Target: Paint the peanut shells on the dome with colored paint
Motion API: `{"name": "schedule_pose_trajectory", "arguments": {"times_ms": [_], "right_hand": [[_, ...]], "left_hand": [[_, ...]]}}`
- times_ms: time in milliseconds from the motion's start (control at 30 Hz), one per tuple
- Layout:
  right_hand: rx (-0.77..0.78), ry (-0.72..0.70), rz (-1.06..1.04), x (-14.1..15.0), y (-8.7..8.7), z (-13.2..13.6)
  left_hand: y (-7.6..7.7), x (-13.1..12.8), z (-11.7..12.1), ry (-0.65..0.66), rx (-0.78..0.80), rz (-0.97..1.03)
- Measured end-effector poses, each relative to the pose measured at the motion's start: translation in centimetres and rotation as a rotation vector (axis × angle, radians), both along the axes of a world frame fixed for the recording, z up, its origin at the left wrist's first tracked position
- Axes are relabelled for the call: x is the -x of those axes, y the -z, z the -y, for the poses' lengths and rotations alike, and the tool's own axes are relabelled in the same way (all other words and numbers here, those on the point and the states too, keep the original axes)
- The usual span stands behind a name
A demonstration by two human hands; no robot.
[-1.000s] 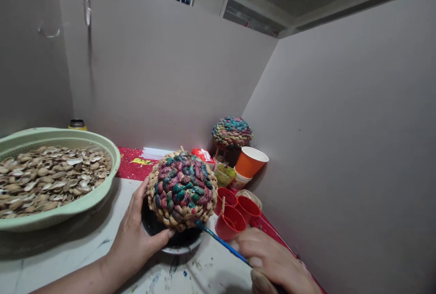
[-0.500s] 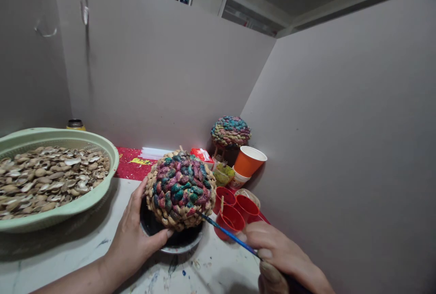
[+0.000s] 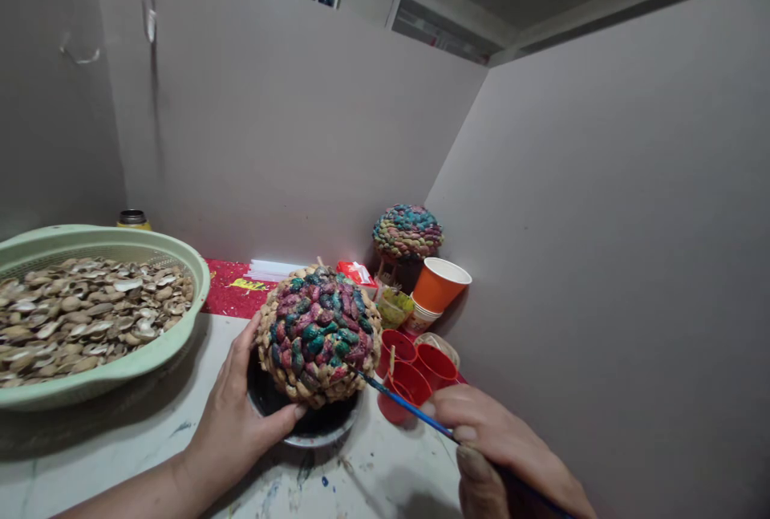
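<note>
A round ball covered in peanut shells (image 3: pixel 318 334) rests in a dark bowl (image 3: pixel 325 437). Its top is painted teal, dark blue and pink, while the lower rim stays bare tan. My left hand (image 3: pixel 241 403) curves round the ball's left side, thumb at its lower front, gripping it. In my right hand (image 3: pixel 493 443) is a thin blue paintbrush (image 3: pixel 415 411), pinched between thumb and fingers. The brush tip meets the shells at the ball's lower right. Several red cups (image 3: pixel 409 387) stand just behind the brush, one with a small stick in it.
A green colander (image 3: pixel 201 286) full of empty shells stands at the left. At the back are a painted shell-covered piece (image 3: pixel 409 232), an orange paper cup (image 3: pixel 439 286) and a yellowish bowl (image 3: pixel 395 308). Grey partitions (image 3: pixel 289 118) enclose the paint-spotted table (image 3: pixel 198 423).
The brush tip has shifted slightly up and to the right on the ball, and my right hand has moved a little with it. My left hand and the ball hold still.
</note>
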State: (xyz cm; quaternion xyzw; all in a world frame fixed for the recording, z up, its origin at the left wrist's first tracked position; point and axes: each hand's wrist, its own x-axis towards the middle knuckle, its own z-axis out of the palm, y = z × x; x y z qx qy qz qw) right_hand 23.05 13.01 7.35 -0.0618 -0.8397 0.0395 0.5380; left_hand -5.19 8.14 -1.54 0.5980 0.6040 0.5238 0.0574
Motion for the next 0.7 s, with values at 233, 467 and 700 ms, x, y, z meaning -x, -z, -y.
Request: {"name": "schedule_pose_trajectory", "arguments": {"times_ms": [233,467,700], "right_hand": [[0.043,0.021,0.042,0.9,-0.7,1.1],[-0.022,0.096,-0.173,1.6,-1.1,0.7],[0.048,0.024,0.038,0.9,-0.6,1.5]], "left_hand": [[0.3,0.0,-0.1,-0.008,-0.004,0.000],[0.2,0.1,0.0,-0.004,-0.015,-0.008],[0.3,0.0,0.0,0.004,-0.005,0.010]]}}
